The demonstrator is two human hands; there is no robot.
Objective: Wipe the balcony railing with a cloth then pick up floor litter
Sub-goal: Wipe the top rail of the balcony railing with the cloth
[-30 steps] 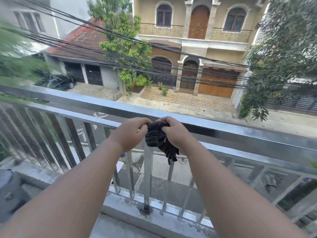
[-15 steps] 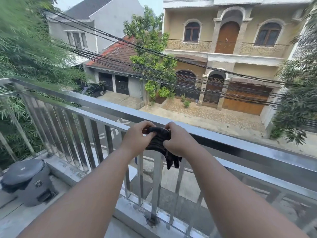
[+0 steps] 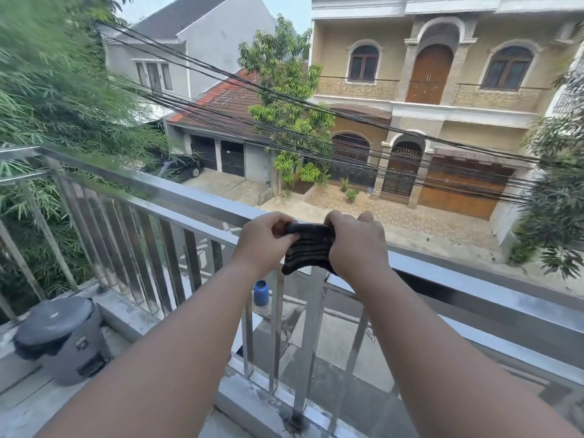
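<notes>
Both hands' grip, left hand (image 3: pixel 264 240) and right hand (image 3: pixel 357 245), pinches the cloth (image 3: pixel 308 246) taut.

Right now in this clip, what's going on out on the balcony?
A person stands at a metal balcony railing, both arms stretched forward. The left hand and right hand hold a dark cloth between them, spread just above the top rail. Whether it touches the rail is unclear. A grey lidded bin sits on the floor at the left corner.
</notes>
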